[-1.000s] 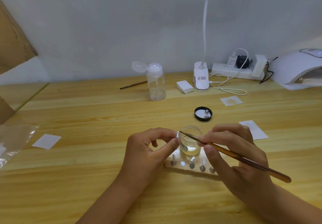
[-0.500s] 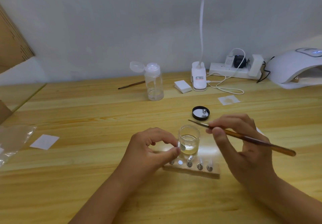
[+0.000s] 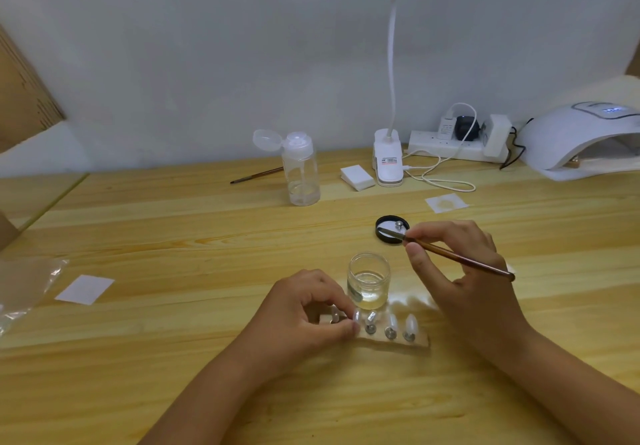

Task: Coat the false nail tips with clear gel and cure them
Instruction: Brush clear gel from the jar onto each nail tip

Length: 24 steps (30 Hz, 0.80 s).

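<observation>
Brush (image 3: 460, 260) gripped in our right hand (image 3: 467, 288), far-right of the gel jar (image 3: 369, 282); our left hand (image 3: 304, 313) pinches a nail tip (image 3: 357, 314) at the holder (image 3: 420, 342).

Left hand (image 3: 304, 309) lowered nail tip (image 3: 357, 313) to the stand (image 3: 414, 343); brush (image 3: 457, 257) withdrew

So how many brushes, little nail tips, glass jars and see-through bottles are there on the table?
brushes: 2
nail tips: 5 (one partly hidden behind the fingers)
glass jar: 1
see-through bottle: 1
Total: 9
</observation>
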### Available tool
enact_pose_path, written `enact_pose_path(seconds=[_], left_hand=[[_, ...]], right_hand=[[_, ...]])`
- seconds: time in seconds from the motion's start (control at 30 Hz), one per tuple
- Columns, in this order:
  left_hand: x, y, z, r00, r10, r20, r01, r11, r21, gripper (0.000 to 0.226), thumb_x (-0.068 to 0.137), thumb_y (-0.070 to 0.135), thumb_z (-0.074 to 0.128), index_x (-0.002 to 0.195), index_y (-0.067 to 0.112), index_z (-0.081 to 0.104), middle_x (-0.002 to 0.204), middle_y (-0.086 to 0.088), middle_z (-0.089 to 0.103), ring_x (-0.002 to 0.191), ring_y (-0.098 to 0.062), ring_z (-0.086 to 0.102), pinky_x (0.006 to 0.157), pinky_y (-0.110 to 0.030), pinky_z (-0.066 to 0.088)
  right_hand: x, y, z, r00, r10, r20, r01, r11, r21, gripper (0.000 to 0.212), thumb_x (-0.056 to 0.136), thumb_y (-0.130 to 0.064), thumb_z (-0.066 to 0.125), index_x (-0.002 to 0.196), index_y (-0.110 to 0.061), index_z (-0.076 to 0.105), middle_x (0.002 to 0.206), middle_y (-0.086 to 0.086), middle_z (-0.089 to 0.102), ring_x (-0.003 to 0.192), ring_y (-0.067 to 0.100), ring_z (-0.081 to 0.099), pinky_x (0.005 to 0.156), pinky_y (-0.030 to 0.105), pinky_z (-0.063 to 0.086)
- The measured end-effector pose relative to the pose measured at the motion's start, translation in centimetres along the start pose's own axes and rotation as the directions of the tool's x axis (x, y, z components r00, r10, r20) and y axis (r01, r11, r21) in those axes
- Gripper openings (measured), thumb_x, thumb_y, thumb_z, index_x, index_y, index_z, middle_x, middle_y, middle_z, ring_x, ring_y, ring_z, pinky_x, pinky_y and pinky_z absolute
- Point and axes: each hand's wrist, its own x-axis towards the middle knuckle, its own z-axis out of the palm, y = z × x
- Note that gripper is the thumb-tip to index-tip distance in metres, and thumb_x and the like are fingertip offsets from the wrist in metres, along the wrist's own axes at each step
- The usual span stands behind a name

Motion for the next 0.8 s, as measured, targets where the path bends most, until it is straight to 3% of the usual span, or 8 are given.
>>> enact_pose_path(seconds=[0.2,0.33,0.47,0.6,0.8], left_hand=[[0.1,-0.2,-0.2,1.0,-0.019,0.014,0.018,1.0,0.018,0.018,0.072,0.018,0.086,0.075,0.033,0.076,0.088,0.011,0.067,0.089,-0.012,0.063,0.079,-0.032,0.052],[0.0,-0.2,-0.3,0.999,-0.022,0.032,0.022,1.0,0.018,0.019,0.071,0.02,0.086,0.077,0.035,0.076,0.088,0.01,0.067,0.087,-0.011,0.063,0.077,-0.029,0.052],[0.1,-0.3,-1.3,0.996,-0.067,0.052,0.066,0.998,0.021,0.024,0.067,0.021,0.089,0.084,0.032,0.077,0.09,0.009,0.069,0.087,-0.01,0.066,0.079,-0.025,0.054],[0.0,-0.3,-2.1,0.986,-0.138,0.093,0.142,0.989,-0.04,0.013,0.071,0.012,0.084,0.078,0.021,0.079,0.082,0.002,0.075,0.079,-0.016,0.072,0.075,-0.029,0.057],[-0.1,-0.3,-1.7,0.996,-0.044,0.076,0.042,0.999,0.022,0.009,0.074,0.015,0.082,0.076,0.024,0.079,0.08,0.005,0.074,0.079,-0.013,0.069,0.075,-0.033,0.055]], right_hand=[[-0.1,-0.1,-0.1,1.0,0.008,0.004,-0.008,1.0,-0.003,0.011,0.088,-0.032,0.062,0.097,-0.029,0.068,0.1,-0.026,0.062,0.103,0.0,0.055,0.092,0.022,0.036],[-0.1,-0.2,0.0,1.0,0.031,0.007,-0.031,1.0,-0.005,0.012,0.085,-0.022,0.066,0.096,-0.025,0.07,0.099,-0.023,0.064,0.102,0.004,0.056,0.093,0.022,0.036],[0.0,-0.4,-0.2,1.0,0.027,0.007,-0.027,1.0,0.001,0.01,0.086,-0.025,0.066,0.096,-0.024,0.07,0.099,-0.023,0.064,0.102,0.006,0.057,0.092,0.022,0.037],[0.0,-0.7,-0.3,1.0,0.0,-0.003,0.0,1.0,0.022,0.016,0.087,-0.036,0.058,0.096,-0.027,0.067,0.099,-0.025,0.063,0.102,0.0,0.056,0.091,0.026,0.038],[-0.2,-1.0,-0.2,0.998,-0.053,-0.017,0.053,0.998,0.017,0.017,0.086,-0.031,0.059,0.096,-0.022,0.069,0.099,-0.028,0.06,0.101,-0.003,0.056,0.091,0.024,0.039]])
